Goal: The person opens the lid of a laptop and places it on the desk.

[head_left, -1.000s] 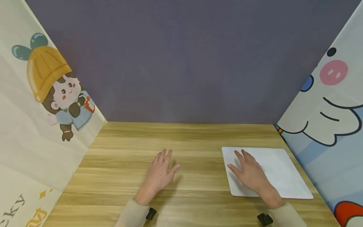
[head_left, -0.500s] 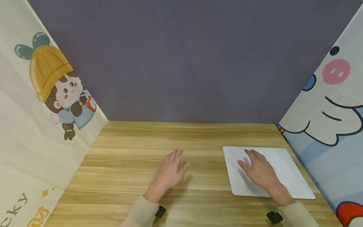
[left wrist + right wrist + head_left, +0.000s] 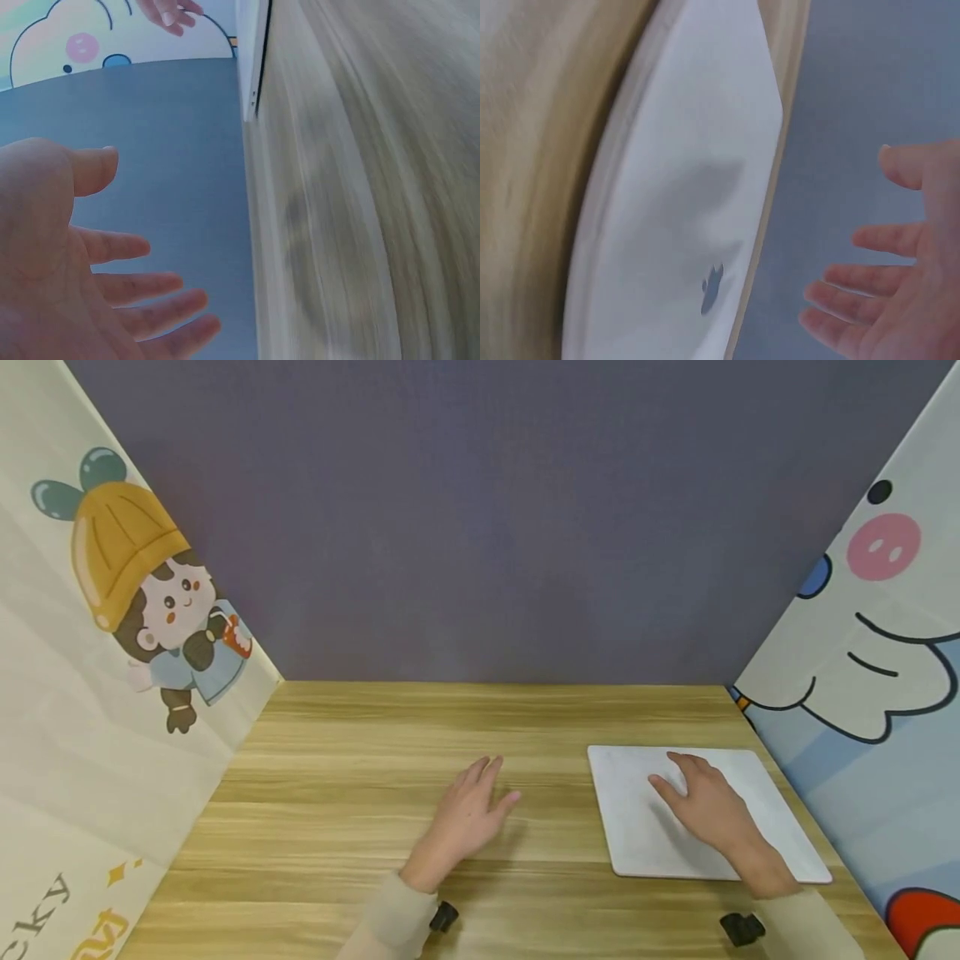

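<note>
A closed silver-white laptop (image 3: 628,831) lies flat on the right part of the wooden table, and the right wrist view shows a dark apple-shaped logo (image 3: 712,289) on its lid. Above the lid hovers my right hand (image 3: 708,806), fingers extended and thumb spread, its shadow falling on the laptop. My left hand (image 3: 467,818) hangs over the bare wood left of the laptop, also with fingers extended. Both palms look empty in the wrist views. In the left wrist view, the laptop's side edge (image 3: 253,67) shows at the top.
The wooden table (image 3: 337,827) meets a dark grey back panel (image 3: 480,527). Printed cartoon panels stand on the left (image 3: 67,710) and right (image 3: 900,777). A small black device sits at each wrist, below the beige sleeves.
Both hands have shifted to the right in the head view, the right one further across the laptop lid. Their fingers stay extended. The laptop has stayed in place.
</note>
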### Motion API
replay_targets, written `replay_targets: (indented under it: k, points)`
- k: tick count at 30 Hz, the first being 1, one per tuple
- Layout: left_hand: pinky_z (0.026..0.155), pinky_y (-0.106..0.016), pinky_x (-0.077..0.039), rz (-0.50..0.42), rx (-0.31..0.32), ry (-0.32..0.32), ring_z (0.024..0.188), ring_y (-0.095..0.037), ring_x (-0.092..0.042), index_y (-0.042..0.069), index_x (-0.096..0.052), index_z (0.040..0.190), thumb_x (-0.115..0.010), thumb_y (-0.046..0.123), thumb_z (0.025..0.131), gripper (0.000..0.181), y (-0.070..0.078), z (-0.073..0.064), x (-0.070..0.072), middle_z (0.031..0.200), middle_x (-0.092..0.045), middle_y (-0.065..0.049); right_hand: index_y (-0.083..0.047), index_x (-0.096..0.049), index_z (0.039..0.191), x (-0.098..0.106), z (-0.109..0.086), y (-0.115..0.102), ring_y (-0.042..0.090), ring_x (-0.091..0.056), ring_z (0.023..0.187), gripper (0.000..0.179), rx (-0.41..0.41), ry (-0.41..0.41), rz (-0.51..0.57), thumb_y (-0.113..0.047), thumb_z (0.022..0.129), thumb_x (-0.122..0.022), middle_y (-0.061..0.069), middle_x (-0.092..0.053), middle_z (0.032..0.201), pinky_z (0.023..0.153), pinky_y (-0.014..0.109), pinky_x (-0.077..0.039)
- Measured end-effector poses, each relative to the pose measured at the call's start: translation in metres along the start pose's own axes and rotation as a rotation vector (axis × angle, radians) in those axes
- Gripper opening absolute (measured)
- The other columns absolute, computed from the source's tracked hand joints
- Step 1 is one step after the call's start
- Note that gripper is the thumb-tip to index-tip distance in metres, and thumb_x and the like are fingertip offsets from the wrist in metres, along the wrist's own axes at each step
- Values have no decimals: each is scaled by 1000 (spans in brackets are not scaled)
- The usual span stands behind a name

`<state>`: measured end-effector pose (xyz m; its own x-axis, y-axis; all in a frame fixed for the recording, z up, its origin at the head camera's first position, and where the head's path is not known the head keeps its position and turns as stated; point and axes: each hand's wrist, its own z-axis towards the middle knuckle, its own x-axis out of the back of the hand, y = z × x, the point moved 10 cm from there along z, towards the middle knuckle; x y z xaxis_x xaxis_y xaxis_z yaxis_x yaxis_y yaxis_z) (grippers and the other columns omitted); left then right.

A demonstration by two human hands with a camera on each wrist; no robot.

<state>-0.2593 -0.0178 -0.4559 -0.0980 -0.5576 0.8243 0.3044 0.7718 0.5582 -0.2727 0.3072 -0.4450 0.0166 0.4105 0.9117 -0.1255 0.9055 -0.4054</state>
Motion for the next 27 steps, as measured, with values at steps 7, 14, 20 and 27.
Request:
replay_targets:
  k: [7, 14, 20, 27]
  points:
    - [115, -60, -34, -44, 5, -21, 143, -42, -38, 12, -32, 160, -38, 62, 103, 76, 8, 6, -5, 162, -33, -18, 13, -41, 145, 10, 2, 21, 63, -39, 126, 79, -42, -30, 4, -54, 104, -47, 42, -41, 142, 95, 75, -39]
    - [115, -60, -33, -134, 17, -59, 145, -41, -36, 13, -28, 161, -41, 57, 104, 74, 11, 9, -14, 162, -32, -19, 15, -40, 145, 9, 2, 41, 63, -37, 127, 78, -47, -49, 31, -52, 104, -49, 43, -38, 143, 96, 74, -37]
    - [115, -60, -33, -194, 34, -53, 144, -39, -37, 12, -30, 160, -46, 53, 105, 71, 14, 12, -21, 160, -35, -19, 16, -42, 143, 12, 2, 53, 64, -38, 125, 75, -41, -30, 21, -49, 105, -50, 45, -40, 141, 96, 74, -37]
    - [115, -59, -34, -232, 52, -37, 145, -36, -38, 15, -29, 161, -45, 54, 104, 71, 20, 17, -27, 161, -35, -16, 18, -43, 140, 17, 4, 64, 64, -39, 124, 75, -46, -2, 4, -47, 105, -50, 46, -42, 137, 97, 74, -37]
